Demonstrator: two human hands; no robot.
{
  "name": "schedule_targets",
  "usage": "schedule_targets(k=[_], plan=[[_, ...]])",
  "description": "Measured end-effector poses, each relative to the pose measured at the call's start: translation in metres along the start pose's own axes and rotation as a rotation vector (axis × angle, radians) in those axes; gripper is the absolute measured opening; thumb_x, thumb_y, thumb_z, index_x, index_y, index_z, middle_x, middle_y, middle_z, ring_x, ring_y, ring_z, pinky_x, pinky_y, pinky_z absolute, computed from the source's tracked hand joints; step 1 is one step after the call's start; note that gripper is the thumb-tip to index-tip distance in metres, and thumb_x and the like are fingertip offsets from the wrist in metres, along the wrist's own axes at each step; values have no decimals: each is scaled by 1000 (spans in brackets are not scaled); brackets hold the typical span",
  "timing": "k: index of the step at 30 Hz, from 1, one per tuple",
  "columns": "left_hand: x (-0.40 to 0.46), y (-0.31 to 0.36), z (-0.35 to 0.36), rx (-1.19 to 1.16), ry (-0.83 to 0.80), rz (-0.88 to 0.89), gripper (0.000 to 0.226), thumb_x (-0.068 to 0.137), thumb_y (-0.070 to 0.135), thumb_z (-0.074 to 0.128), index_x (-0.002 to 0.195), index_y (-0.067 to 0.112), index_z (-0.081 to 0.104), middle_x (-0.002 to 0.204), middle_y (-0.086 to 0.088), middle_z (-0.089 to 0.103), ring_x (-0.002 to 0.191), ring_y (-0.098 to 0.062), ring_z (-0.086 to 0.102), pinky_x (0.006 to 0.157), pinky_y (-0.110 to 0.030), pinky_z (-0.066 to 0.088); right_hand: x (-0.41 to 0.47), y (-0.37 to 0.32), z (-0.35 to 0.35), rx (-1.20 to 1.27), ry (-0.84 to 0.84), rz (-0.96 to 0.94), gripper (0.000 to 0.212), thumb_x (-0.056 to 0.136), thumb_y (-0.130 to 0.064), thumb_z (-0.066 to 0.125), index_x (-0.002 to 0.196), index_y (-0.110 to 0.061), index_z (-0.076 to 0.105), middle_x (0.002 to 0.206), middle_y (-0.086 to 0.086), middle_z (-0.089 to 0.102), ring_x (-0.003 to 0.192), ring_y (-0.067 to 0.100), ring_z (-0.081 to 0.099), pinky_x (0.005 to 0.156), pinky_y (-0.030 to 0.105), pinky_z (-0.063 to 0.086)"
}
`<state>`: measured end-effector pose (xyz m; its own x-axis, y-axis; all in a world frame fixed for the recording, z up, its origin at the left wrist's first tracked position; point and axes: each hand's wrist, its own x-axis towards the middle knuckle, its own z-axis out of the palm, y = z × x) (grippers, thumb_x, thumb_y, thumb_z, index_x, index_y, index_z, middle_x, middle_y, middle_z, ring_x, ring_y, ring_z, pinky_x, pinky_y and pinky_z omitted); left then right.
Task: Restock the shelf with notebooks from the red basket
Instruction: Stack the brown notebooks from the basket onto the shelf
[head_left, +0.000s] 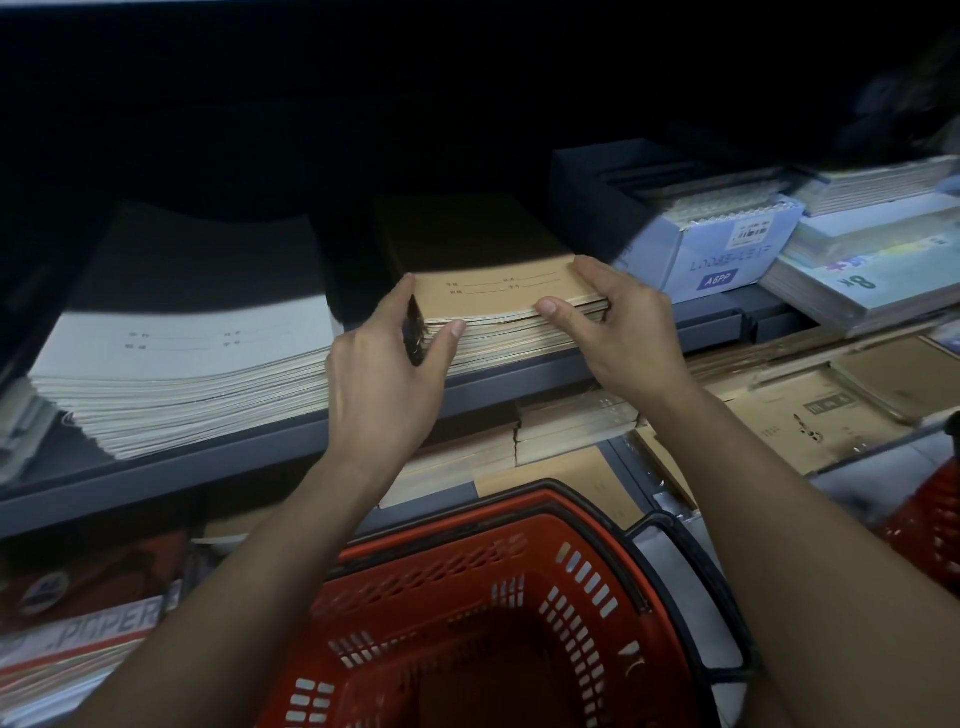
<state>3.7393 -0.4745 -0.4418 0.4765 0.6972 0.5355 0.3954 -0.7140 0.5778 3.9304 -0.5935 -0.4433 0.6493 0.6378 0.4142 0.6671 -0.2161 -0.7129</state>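
We see a light blue box (711, 249) with a barcode sticker and the letters A6PP on its front. It sits to the right, with a dark box (592, 202) just behind it. Further right we see a pile of pale books (852, 280) with a big green 8K on top. Low down on the right lie flat brown cardboard packs (795, 415). At the bottom left we see a red and white pack (88, 623) that says PAPER.

dark gap left of brown notebook stack (498, 291), white stack (182, 364) beyond, blue box (717, 254) close right
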Motion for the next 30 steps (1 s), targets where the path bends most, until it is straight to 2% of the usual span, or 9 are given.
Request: schedule_targets(k=[4,7,8,10,12,15,20,25,30], plan=[[1,-1,0,25,-36,-1,61,98,45,61,151,18,46,111,6,74,84,-5,62,74,-17,49,-2,0,0,-24,-5,-28,54,96,-35,71,138,-3,61,112,-12,53,104,-15,41,82,-8,33],[-1,0,0,-63,-65,-10,63,98,41,62,153,19,39,127,13,66,107,-3,62,91,-23,53,-4,-1,0,-63,-17,-49,62,99,-41,66,148,-6,52,129,-4,58,112,-11,42,92,-1,32],[-4,1,-1,-100,-74,-11,62,98,38,64,152,22,38,129,24,59,114,8,55,97,-18,49,-4,0,1,-73,-20,-49,68,98,-46,65,153,-9,46,139,1,57,121,-3,44,100,9,34],[-9,3,-3,-147,-71,-1,62,96,31,68,149,28,36,118,41,43,110,25,42,93,-1,34,-7,1,1,-91,-30,-38,79,97,-53,62,159,-12,35,154,6,49,140,13,43,108,24,33],[-13,4,-6,-167,-71,6,66,93,29,70,148,31,34,118,37,40,111,20,40,92,-2,30,-10,3,0,-109,-31,-31,84,96,-58,60,161,-14,30,159,6,44,146,20,38,113,31,34],[-22,4,-14,-147,-90,7,72,92,32,71,152,32,31,128,27,40,119,9,38,98,-17,36,-18,3,-4,-112,-20,-24,88,96,-62,58,163,-14,25,161,6,39,146,21,39,117,43,39],[-43,4,-35,-114,-119,35,76,93,36,68,156,30,26,146,10,45,127,1,40,108,-31,43,-34,0,-14,-162,19,-40,84,97,-60,57,161,-14,27,159,4,39,141,15,39,106,28,34],[-69,-4,-56,-39,-177,42,77,95,41,63,159,27,22,154,8,40,140,-10,40,113,-44,42,-58,-11,-18,-155,69,-83,77,99,-55,58,159,-15,31,153,5,41,139,17,41,108,34,38],[-99,-16,-77,21,-218,49,77,95,39,64,158,28,23,152,10,41,138,-8,40,114,-40,42,-87,-22,-16,-177,68,-97,72,99,-51,58,156,-15,34,150,4,42,136,20,44,107,39,43]])
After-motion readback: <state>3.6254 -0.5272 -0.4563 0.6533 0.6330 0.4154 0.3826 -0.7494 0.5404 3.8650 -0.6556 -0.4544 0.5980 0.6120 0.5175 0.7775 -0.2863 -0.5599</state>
